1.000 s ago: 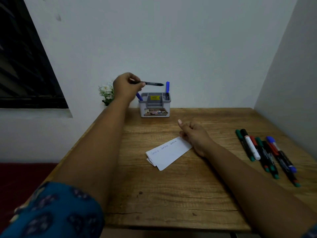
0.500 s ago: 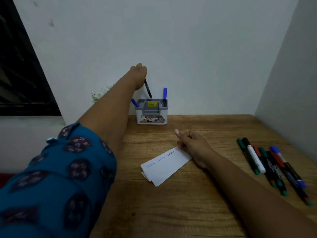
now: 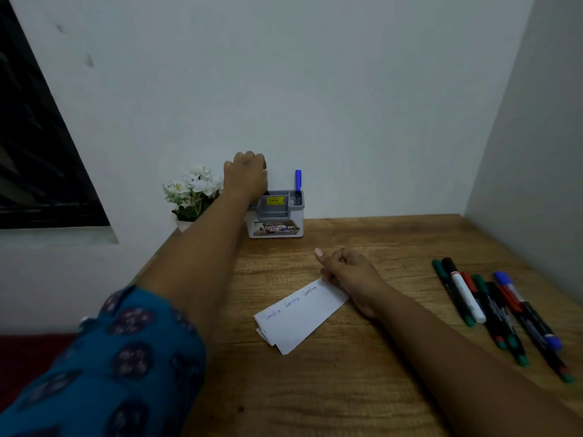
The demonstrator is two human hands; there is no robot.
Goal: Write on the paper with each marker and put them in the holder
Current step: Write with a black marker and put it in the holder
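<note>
our left hand (image 3: pixel 245 175) curls over the holder (image 3: pixel 277 214) at twelve o'clock, grip hidden so we cannot tell, while our right hand (image 3: pixel 348 274), loosely curled, pins the paper (image 3: pixel 298 315) for writing.

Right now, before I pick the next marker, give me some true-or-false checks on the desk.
1. A blue-capped marker stands upright in the holder. True.
2. The paper is blank. False: it carries three handwritten words.
3. The right hand rests on the paper's far end. True.
4. The loose markers lie left of the paper. False: they lie to its right.
5. The left hand rests flat on the table. False: it is raised over the holder's left side.
</note>
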